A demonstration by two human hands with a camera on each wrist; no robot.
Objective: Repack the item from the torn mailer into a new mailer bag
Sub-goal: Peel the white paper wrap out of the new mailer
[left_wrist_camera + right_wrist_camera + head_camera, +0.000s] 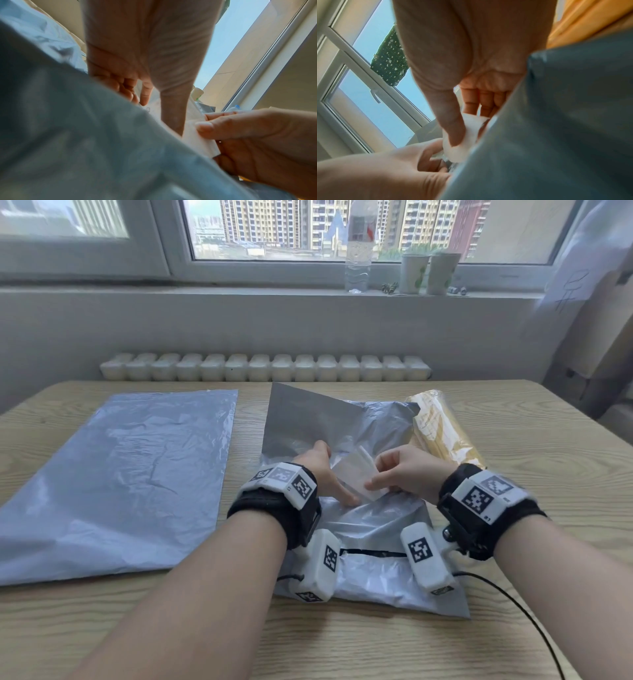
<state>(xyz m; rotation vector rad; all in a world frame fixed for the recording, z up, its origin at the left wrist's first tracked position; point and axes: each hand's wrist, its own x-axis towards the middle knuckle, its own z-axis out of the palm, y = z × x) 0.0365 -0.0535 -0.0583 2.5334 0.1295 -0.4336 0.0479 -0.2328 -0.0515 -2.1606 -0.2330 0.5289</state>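
Note:
The torn grey mailer (370, 546) lies in front of me, its upper sheet (308, 419) folded up and back. A flat white item (363, 474) sticks up out of the tear, held between both hands. My right hand (400, 474) pinches its right edge, with the thumb (453, 132) pressed on the white item (464, 140) and the fingers behind. My left hand (322, 474) holds the left end, the fingers (123, 88) curled and the thumb (173, 115) lying across the item (195, 136). The new grey mailer (116, 481) lies flat at the left.
A yellow wrapped packet (442, 429) lies on the wooden table (531, 446) just right of the torn mailer. A black cable (527, 614) runs off my right wrist. On the window sill stand a water bottle (358, 251) and two paper cups (428, 273); a radiator (267, 368) is behind the table.

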